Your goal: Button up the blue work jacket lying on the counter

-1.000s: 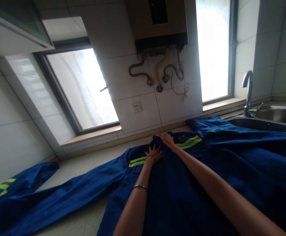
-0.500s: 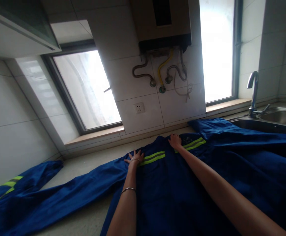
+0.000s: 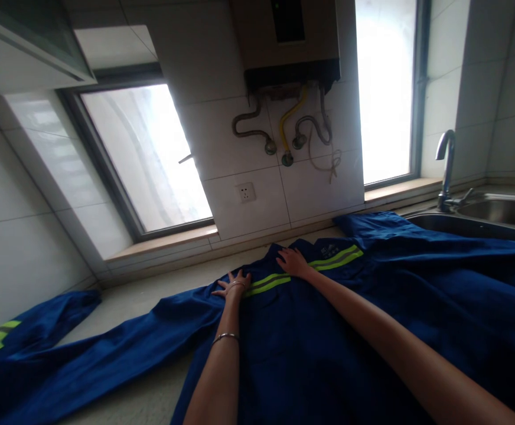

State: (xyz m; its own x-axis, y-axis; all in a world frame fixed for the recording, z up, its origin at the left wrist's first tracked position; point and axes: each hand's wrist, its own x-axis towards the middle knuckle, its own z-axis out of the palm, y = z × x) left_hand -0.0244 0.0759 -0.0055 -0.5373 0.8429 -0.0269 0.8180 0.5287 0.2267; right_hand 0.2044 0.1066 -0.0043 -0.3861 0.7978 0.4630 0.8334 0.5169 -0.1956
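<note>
Lying spread flat over the countertop (image 3: pixel 151 295), the blue work jacket (image 3: pixel 328 342), one sleeve stretching far to the left of the wall socket (image 3: pixel 245 192). Pressing on the shoulder seam below and left of that socket, the left hand (image 3: pixel 232 285), fingers spread wide, palm down. Resting on the chest just below and right of the socket, beside the yellow reflective stripe (image 3: pixel 335 258), the right hand (image 3: pixel 292 262), fingers close together, flat on the cloth. Standing well right of the socket, the sink (image 3: pixel 483 221) with its tap (image 3: pixel 446 168), the jacket edge touching the sink rim.

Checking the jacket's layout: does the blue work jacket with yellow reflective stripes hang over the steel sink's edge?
Yes, the blue work jacket spreads right, its cloth covering the near rim of the steel sink.
</note>
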